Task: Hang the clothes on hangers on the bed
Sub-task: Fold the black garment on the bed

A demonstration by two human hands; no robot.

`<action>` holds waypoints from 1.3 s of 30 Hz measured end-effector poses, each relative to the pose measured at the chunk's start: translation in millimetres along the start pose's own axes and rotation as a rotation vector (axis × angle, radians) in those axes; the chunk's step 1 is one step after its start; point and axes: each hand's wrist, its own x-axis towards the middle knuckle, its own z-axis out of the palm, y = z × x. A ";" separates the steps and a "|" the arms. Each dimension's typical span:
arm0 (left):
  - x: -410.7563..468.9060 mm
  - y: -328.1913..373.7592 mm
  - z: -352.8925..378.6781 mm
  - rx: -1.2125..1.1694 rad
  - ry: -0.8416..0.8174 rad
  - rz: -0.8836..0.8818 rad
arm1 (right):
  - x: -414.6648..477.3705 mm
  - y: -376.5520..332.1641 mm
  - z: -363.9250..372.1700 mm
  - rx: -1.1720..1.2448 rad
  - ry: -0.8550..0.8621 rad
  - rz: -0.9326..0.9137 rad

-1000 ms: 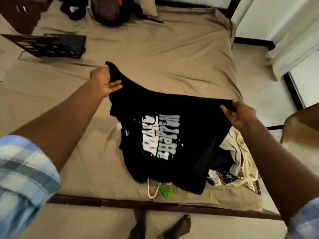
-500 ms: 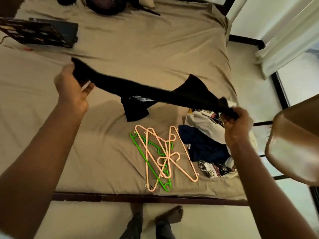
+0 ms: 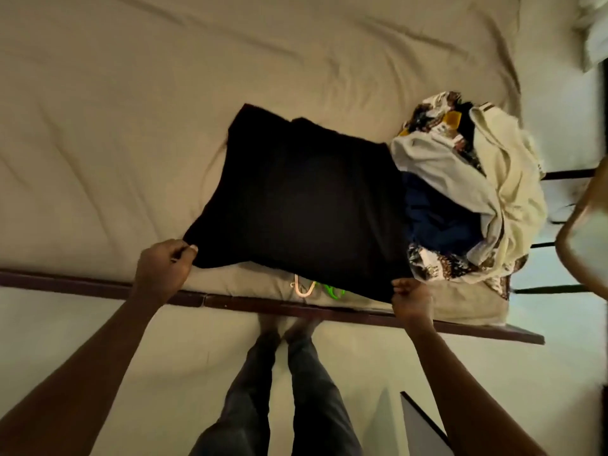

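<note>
A black T-shirt point(image 3: 302, 199) lies spread flat on the beige bed sheet point(image 3: 115, 126), plain side up. My left hand point(image 3: 163, 269) pinches its near left corner. At the near right corner my right hand point(image 3: 409, 299) grips the cloth in a fist, close to the bed's edge. The shirt covers the hangers; only a peach hook point(image 3: 301, 287) and a green hook point(image 3: 330, 291) stick out under its near hem.
A heap of clothes point(image 3: 467, 199) in white, cream, dark blue and print lies right of the shirt. The dark wooden bed frame point(image 3: 296, 307) runs along the near edge. My legs and feet point(image 3: 283, 373) stand on the pale floor. A chair point(image 3: 585, 245) shows at far right.
The shirt was stretched in the air between both hands; it has come down toward me and now lies flat over the hangers. Both hands moved to the bed's near edge, and the view tilted down.
</note>
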 end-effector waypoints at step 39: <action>364.9 216.6 117.5 0.264 0.448 -0.030 | 351.3 -218.0 57.8 0.648 0.194 -0.079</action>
